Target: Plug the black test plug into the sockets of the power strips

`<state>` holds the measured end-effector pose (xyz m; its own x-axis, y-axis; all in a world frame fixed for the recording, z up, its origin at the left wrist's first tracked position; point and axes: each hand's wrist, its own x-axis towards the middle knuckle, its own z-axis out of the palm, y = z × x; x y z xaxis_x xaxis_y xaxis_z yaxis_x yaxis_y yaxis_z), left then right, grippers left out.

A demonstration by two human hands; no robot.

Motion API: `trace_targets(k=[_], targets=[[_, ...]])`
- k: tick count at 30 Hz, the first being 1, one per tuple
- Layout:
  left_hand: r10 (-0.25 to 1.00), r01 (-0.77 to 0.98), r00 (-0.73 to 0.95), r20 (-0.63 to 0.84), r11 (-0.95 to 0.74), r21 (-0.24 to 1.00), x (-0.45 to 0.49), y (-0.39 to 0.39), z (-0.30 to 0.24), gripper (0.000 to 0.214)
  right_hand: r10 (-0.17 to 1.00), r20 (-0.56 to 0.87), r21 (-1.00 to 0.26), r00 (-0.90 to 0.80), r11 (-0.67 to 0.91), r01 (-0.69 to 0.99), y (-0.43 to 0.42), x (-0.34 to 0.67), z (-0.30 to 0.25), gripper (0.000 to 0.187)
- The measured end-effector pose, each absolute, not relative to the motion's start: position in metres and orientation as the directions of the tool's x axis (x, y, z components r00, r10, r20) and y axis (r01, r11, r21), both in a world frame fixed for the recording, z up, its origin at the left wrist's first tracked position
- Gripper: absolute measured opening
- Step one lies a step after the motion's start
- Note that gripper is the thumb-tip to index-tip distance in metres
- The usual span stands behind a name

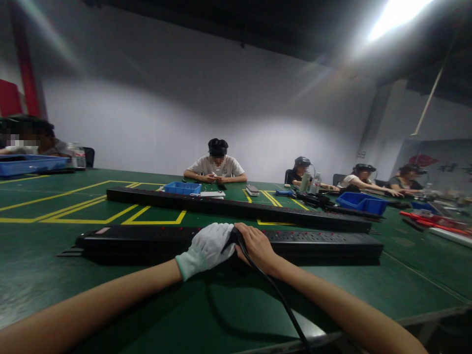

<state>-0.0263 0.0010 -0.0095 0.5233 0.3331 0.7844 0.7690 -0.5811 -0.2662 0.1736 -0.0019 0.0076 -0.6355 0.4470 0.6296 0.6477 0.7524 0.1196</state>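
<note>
A long black power strip (147,241) lies across the green table in front of me. My left hand (206,248), in a white glove, rests on its middle with the fingers curled over it. My bare right hand (256,246) sits right beside it, fingers closed around a black tool or plug (233,237) pressed against the strip. A black cable (275,290) runs from that hand back over my right forearm toward me. A second, longer black power strip (239,209) lies further back, parallel to the first.
Green table (55,275) with yellow marking lines. Blue bins (182,187) (361,201) (25,163) stand at the back. Several seated people work along the far side and right. Water bottles (309,183) and red tools (435,221) lie to the right.
</note>
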Motion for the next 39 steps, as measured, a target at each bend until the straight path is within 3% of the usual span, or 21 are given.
trace_targets(k=[17, 30, 39], targets=[[0.329, 0.771, 0.513, 0.793, -0.583, -0.257, -0.027, 0.001, -0.013, 0.043, 0.439, 0.647, 0.1, -0.624, 0.762, 0.64, -0.003, 0.173, 0.007, 0.056], [0.344, 0.773, 0.51, 0.789, -0.585, -0.245, -0.027, 0.002, -0.012, 0.042, 0.441, 0.59, 0.091, -0.677, 0.796, 0.598, -0.009, 0.176, 0.015, 0.071], [0.334, 0.774, 0.534, 0.777, -0.564, -0.29, -0.027, 0.001, -0.011, 0.042, 0.456, 0.584, 0.094, -0.671, 0.783, 0.614, -0.007, 0.175, 0.014, 0.065]])
